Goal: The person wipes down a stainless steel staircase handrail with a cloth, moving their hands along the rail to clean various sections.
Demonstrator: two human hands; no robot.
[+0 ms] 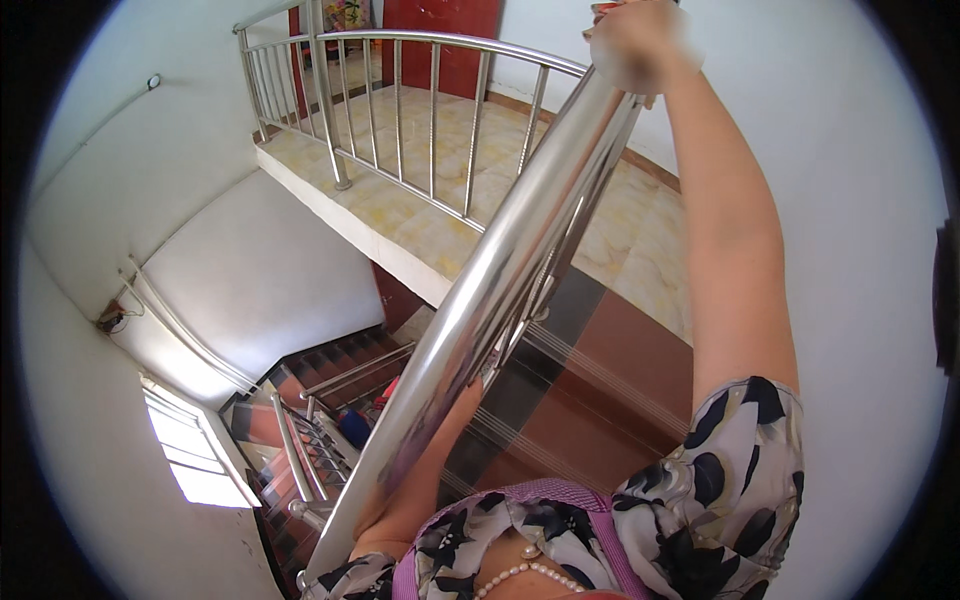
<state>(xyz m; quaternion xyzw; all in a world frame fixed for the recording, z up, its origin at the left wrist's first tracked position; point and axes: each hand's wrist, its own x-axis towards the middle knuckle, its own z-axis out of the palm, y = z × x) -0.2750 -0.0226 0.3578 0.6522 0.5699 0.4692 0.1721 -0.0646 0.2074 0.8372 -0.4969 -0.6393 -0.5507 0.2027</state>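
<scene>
A thick stainless-steel handrail (480, 277) runs diagonally up and away before me. My right hand (649, 41) is around the rail's far upper end, at arm's length. The picture is blurred there. Something red and white (606, 7) shows beside the fingers, too little of it to name. My left forearm (431, 457) reaches under the rail on its near side. Only a sliver of my left hand (474, 391) appears past the rail's edge. The rail hides the rest, and whether it holds anything cannot be told.
Stairs with red-brown and black treads (592, 382) descend beside the rail. A marble-patterned landing (420, 142) has a curved steel balustrade (435, 97) and a red door (442, 45). Lower down are more stairs (352, 367), a lower handrail (289, 442), a blue item (354, 427) and a bright window (191, 446).
</scene>
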